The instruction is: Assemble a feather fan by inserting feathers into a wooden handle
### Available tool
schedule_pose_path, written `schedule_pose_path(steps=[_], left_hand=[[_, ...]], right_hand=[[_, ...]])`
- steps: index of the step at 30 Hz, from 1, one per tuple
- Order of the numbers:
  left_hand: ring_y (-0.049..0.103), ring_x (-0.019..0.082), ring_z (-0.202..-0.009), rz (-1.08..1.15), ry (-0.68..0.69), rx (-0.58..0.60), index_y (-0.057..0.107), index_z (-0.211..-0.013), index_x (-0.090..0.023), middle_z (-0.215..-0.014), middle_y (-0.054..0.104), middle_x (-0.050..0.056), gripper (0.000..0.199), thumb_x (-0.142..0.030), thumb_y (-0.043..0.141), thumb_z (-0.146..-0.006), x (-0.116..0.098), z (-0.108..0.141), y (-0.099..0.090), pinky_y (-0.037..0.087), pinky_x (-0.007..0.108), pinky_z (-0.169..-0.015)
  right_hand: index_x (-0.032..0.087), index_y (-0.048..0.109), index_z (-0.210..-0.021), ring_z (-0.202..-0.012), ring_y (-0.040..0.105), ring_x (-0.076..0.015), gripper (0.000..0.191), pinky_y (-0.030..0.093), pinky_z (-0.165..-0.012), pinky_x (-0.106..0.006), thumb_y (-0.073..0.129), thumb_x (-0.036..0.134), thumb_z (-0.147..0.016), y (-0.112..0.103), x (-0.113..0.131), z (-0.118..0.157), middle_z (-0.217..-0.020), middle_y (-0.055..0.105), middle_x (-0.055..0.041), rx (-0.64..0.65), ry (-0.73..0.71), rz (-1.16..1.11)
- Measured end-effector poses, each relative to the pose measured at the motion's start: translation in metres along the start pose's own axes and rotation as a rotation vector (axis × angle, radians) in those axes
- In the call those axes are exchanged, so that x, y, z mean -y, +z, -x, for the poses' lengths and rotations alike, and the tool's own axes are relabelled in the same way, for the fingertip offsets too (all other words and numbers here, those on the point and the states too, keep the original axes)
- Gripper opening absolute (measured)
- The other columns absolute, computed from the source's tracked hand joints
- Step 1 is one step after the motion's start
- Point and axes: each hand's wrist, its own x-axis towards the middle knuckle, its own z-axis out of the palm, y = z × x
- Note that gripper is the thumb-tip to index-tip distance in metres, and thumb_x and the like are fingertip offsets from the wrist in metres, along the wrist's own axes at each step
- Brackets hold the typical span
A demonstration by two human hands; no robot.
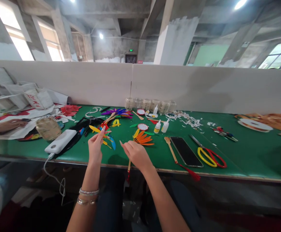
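My left hand (96,145) is raised over the table's front part, thumb and fingers pinched by a small pale tip. Yellow and blue feathers (112,143) show around and behind its fingertips; which of them it touches is unclear. My right hand (135,154) has curled fingers, its fingertips pointing toward the left hand with a gap between. What they pinch is too small to tell. Beyond the right hand lies a fan of orange feathers (142,138). A wooden stick (129,166) with a red tassel comes out beneath that hand at the table edge.
Right of my hands lie a wooden spoon-shaped stick (171,149), a phone (186,151) and scissors (209,154). Glue bottles (157,127), jars (146,104) and purple feathers (121,112) are farther back. A white power bank (60,141) and another person's hand (12,125) are left.
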Motion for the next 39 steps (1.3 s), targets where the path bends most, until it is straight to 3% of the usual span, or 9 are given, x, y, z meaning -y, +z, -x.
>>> schedule_pose_path(steps=[5,9,12,16,23,30,35,39], left_hand=[[0.030,0.003,-0.042,-0.039,0.036,0.009,0.071,-0.072,-0.012,-0.054,0.057,0.001,0.037,-0.047,0.069,-0.057,-0.005,0.006,0.000,0.016,0.020,-0.039],[0.024,0.004,-0.042,-0.091,0.066,-0.002,0.071,-0.068,-0.012,-0.040,0.039,-0.004,0.038,-0.049,0.068,-0.059,-0.003,0.024,0.011,0.015,0.021,-0.040],[0.025,0.005,-0.044,-0.123,0.074,0.012,0.072,-0.066,-0.013,-0.041,0.034,-0.005,0.037,-0.049,0.068,-0.059,-0.002,0.036,0.018,0.018,0.021,-0.041],[0.026,0.005,-0.045,-0.161,0.073,0.001,0.072,-0.065,-0.013,-0.043,0.035,-0.005,0.037,-0.049,0.068,-0.059,-0.001,0.044,0.022,0.018,0.022,-0.042],[0.036,0.008,-0.046,-0.269,0.087,0.074,0.072,-0.070,-0.013,-0.046,0.049,-0.002,0.036,-0.047,0.065,-0.062,0.003,0.035,0.014,0.023,0.021,-0.042],[0.028,0.007,-0.042,-0.580,0.229,0.228,0.071,-0.057,-0.014,-0.042,0.047,-0.001,0.034,-0.046,0.061,-0.065,-0.006,0.030,0.008,0.020,0.022,-0.041],[0.029,0.007,-0.043,-0.599,0.221,0.228,0.072,-0.062,-0.013,-0.043,0.047,-0.001,0.037,-0.047,0.059,-0.067,-0.009,0.032,0.012,0.021,0.021,-0.042],[0.035,0.007,-0.045,-0.449,0.144,0.195,0.072,-0.067,-0.012,-0.046,0.051,-0.001,0.039,-0.049,0.061,-0.065,-0.005,0.033,0.015,0.024,0.021,-0.043]], right_hand=[[0.019,0.046,-0.061,-0.052,0.043,-0.0104,0.037,0.030,-0.053,-0.024,0.030,0.030,-0.092,-0.003,-0.004,0.003,-0.056,0.047,-0.0001,-0.035,0.182,-0.252],[0.020,0.048,-0.062,-0.053,0.044,-0.0110,0.033,0.031,-0.053,-0.024,0.043,0.042,-0.086,0.003,0.004,0.002,-0.055,0.047,0.0000,-0.108,0.183,-0.204],[0.019,0.052,-0.067,-0.057,0.048,-0.0129,0.030,0.033,-0.054,-0.025,0.042,0.040,-0.087,0.008,0.008,0.002,-0.057,0.050,-0.0017,-0.153,0.129,-0.041],[0.017,0.054,-0.072,-0.061,0.050,-0.0144,0.027,0.034,-0.058,-0.028,0.037,0.025,-0.091,0.013,0.004,0.004,-0.061,0.054,-0.0030,-0.138,-0.052,0.125],[0.016,0.054,-0.077,-0.064,0.048,-0.0141,0.025,0.034,-0.059,-0.029,0.034,0.020,-0.092,0.014,0.000,0.005,-0.065,0.054,-0.0029,-0.012,-0.208,0.165],[0.017,0.053,-0.076,-0.065,0.047,-0.0156,0.018,0.031,-0.056,-0.029,0.040,0.017,-0.088,0.012,0.002,0.001,-0.064,0.053,-0.0023,0.087,-0.259,0.197],[0.017,0.050,-0.070,-0.061,0.045,-0.0143,0.018,0.030,-0.054,-0.028,0.042,0.014,-0.086,0.013,0.007,0.002,-0.060,0.050,-0.0009,-0.017,-0.280,0.219],[0.017,0.047,-0.066,-0.057,0.043,-0.0132,0.020,0.028,-0.052,-0.027,0.043,0.013,-0.086,0.011,0.010,0.003,-0.056,0.047,0.0006,-0.167,-0.320,0.246]])
